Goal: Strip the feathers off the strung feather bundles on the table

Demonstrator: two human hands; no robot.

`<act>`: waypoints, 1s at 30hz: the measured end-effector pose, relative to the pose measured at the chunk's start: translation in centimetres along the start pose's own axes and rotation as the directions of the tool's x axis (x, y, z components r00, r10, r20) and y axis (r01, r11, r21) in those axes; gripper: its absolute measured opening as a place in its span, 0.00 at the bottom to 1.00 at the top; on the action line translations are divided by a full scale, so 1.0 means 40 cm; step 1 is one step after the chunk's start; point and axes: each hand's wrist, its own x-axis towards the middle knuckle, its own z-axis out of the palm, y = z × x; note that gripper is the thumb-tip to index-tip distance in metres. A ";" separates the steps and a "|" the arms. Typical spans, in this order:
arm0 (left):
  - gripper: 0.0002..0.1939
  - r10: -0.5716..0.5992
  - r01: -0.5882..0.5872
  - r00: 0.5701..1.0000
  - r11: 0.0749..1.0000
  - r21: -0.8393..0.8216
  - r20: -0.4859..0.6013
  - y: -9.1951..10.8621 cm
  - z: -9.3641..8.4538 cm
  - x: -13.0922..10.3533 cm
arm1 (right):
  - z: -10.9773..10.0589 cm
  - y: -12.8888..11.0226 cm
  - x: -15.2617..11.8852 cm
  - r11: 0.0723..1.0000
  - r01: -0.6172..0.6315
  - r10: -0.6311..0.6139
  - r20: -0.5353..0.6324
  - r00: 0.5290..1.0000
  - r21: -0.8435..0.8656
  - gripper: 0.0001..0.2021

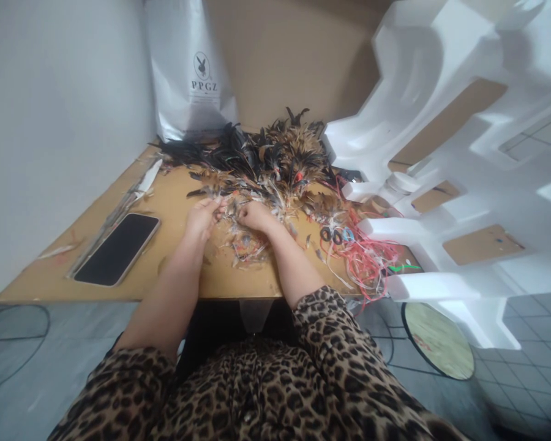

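Since the feathers right of the phone look light and easily bent, stem ends seem safest to hold; the left hand appears to pinch some, the right hand is curled closed, on what I cannot tell.

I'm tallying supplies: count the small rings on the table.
3, in a row by the pinkish-red cords: a black ring at left, another black ring in the middle, a blue ring at right. Others may hide under the cords.
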 end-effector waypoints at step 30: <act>0.04 -0.194 0.207 0.973 0.973 -0.099 0.126 -0.003 0.017 -0.018 | 0.047 -0.009 0.032 0.533 0.120 0.063 -0.181 0.982 0.838 0.07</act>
